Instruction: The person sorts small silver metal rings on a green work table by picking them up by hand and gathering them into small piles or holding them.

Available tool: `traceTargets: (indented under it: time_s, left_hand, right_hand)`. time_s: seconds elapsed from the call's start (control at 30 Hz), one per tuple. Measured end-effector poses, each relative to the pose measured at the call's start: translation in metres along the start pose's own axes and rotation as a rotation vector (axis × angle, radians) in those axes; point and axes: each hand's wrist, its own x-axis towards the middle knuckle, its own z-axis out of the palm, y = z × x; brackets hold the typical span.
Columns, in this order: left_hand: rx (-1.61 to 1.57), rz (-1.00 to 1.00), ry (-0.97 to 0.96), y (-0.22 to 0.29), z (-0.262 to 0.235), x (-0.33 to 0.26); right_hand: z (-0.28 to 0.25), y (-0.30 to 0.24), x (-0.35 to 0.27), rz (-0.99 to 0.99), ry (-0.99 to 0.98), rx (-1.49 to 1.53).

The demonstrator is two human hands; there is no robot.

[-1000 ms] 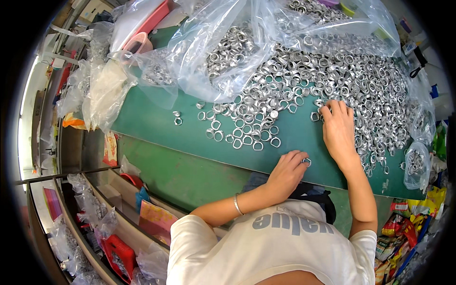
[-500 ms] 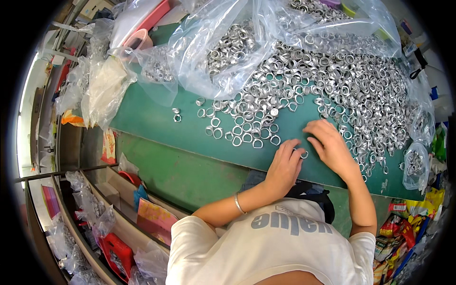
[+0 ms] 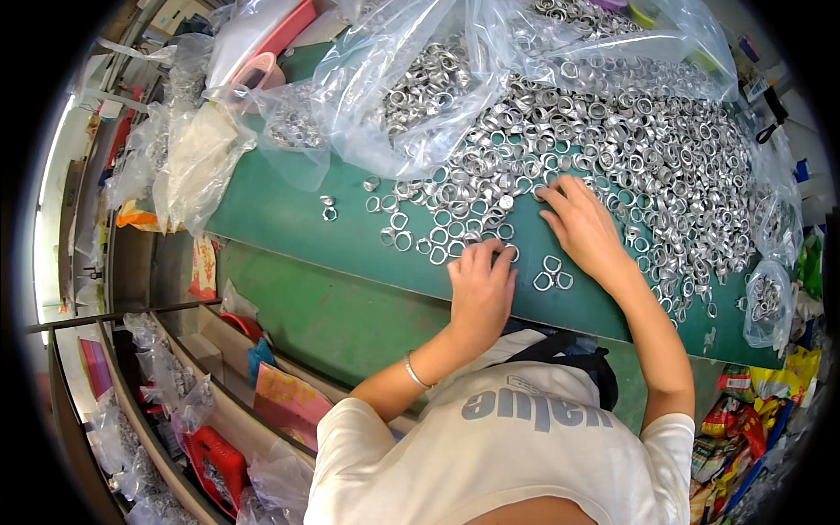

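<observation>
Presently, in the head view, a bare left hand [image 3: 483, 293] with a silver-coloured bracelet [image 3: 415, 371] at its wrist reaches over the dark green, flat surface [image 3: 289, 214]. Its fingers [image 3: 478, 255] bend down at the near edge of a spread of silver-coloured metal rings [image 3: 612, 149] — whether they have hold of one, I cannot tell.

The bare right hand [image 3: 584, 229] is farther forward, at the gap in the spread; its forefinger is beside the rings and its thumb stands a little apart, though I cannot tell if a ring is pinched. Three loose silver-coloured rings [image 3: 553, 274] lie clustered between the hands, near the right wrist. Behind the spread — a large clear plastic bag [image 3: 350, 122] containing more rings.
</observation>
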Motion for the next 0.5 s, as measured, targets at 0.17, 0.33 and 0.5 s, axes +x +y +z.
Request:
traceTargets:
  time_s: [0.17, 0.33, 0.5]
  left_hand:
    - [-0.144, 0.08, -0.039, 0.001, 0.007, -0.007]
    - [-0.347, 0.117, -0.067, 0.007, 0.011, -0.01]
    - [-0.22, 0.015, 0.015, 0.005, -0.002, -0.006]
  right_hand:
    - [-0.014, -0.008, -0.013, -0.088, -0.221, 0.034]
    - [-0.03, -0.011, -0.012, -0.092, -0.194, 0.075]
    - [0.007, -0.003, 0.011, -0.053, -0.05, -0.101]
